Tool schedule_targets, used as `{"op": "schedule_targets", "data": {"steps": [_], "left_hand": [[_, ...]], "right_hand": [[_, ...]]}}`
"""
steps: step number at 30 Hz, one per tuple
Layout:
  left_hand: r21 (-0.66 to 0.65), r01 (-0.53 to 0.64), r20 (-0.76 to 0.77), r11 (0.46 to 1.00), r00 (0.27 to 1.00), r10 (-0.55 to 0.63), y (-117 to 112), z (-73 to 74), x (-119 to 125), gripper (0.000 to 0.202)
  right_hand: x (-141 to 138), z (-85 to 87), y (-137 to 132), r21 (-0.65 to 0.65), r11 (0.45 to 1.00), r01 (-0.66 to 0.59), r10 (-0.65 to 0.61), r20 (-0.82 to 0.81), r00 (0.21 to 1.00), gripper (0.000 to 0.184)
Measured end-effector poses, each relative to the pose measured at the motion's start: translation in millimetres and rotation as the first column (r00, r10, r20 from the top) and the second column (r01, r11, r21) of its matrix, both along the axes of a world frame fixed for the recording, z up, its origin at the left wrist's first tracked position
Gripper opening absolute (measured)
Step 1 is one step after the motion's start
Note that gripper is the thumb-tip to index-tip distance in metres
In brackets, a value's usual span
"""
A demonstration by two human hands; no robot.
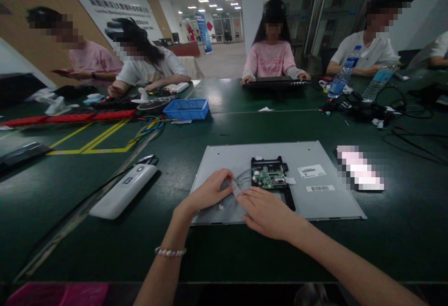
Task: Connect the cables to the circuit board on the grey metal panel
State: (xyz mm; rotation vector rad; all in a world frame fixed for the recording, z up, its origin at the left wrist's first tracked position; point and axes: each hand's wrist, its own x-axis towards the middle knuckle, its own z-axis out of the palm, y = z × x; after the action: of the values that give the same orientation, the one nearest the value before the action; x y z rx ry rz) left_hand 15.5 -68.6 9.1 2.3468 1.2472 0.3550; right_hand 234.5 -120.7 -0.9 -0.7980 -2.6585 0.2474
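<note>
A silver-grey flat display panel (224,156) lies face down on the green table in front of me. A black bracket (290,198) with a green circuit board (266,180) sits on its middle, and thin grey cables (244,173) run left from the board. My left hand (212,188) is over the panel's left part, its thumb and fingers pinched at one end of a short pale strip (236,188) that looks like tape. At the strip's lower end are the closed fingers of my right hand (268,210), which rests just below the bracket.
Left of the panel lies a white power-bank-like device (124,191) with a black cable. A phone (360,168) lies at the right. Further back are a blue basket (187,109), water bottles (345,73) and tangled black cables (360,107). Several people sit across the table.
</note>
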Motion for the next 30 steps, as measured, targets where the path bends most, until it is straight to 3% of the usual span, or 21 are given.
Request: {"op": "schedule_targets", "data": {"steps": [12, 30], "left_hand": [[0.034, -0.014, 0.009, 0.999, 1.0, 0.013, 3.4, -6.5, 0.5, 0.016], [0.062, -0.047, -0.033, 0.997, 0.998, 0.049, 0.3, -3.6, 3.5, 0.027]], "right_hand": [[-3.7, -3.2, 0.5, 0.02, 1.0, -0.006, 0.006, 0.023, 1.0, 0.045], [-0.3, 2.3, -5.8, 0.013, 0.999, -0.042, 0.042, 0.031, 0.999, 0.026]]}}
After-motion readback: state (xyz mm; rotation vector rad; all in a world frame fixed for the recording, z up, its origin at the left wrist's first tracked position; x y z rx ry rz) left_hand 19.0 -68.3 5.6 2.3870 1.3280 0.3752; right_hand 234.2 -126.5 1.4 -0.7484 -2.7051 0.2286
